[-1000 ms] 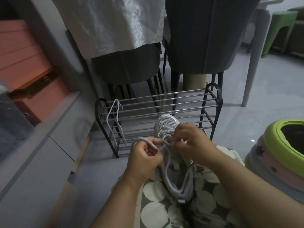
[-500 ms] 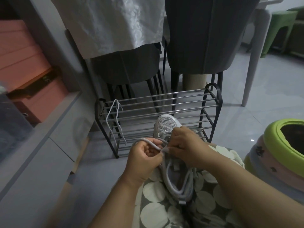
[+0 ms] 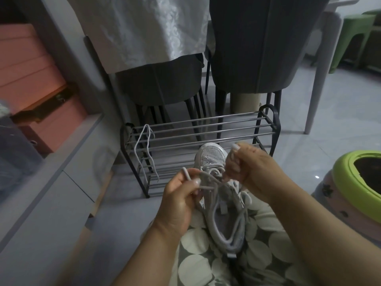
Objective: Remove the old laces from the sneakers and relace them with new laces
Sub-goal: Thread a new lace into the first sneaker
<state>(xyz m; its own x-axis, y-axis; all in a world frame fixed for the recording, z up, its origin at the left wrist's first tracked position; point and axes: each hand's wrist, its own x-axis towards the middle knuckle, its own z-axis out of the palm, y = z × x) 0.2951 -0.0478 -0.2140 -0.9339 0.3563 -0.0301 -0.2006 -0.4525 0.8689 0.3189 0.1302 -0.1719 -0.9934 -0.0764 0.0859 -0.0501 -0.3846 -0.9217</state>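
Observation:
A grey-white sneaker (image 3: 212, 156) lies on my lap, toe pointing away, heel towards me. Its grey lace (image 3: 208, 176) runs loosely across the upper eyelets. My left hand (image 3: 181, 197) pinches a loop of that lace just left of the shoe. My right hand (image 3: 249, 170) grips the lace over the tongue, fingers curled, lifted slightly above the shoe. A second, thin white lace (image 3: 144, 149) hangs over the left end of the shoe rack.
A low black metal shoe rack (image 3: 270, 124) stands on the floor just beyond the sneaker. Dark chairs (image 3: 253, 50) and a white tablecloth are behind it. A grey cabinet (image 3: 61, 182) runs along the left; a green-rimmed round thing (image 3: 348, 182) sits at right.
My right hand has risen and shifted right, drawing the lace up from the eyelets. My left hand keeps its hold on the loop, nearly still.

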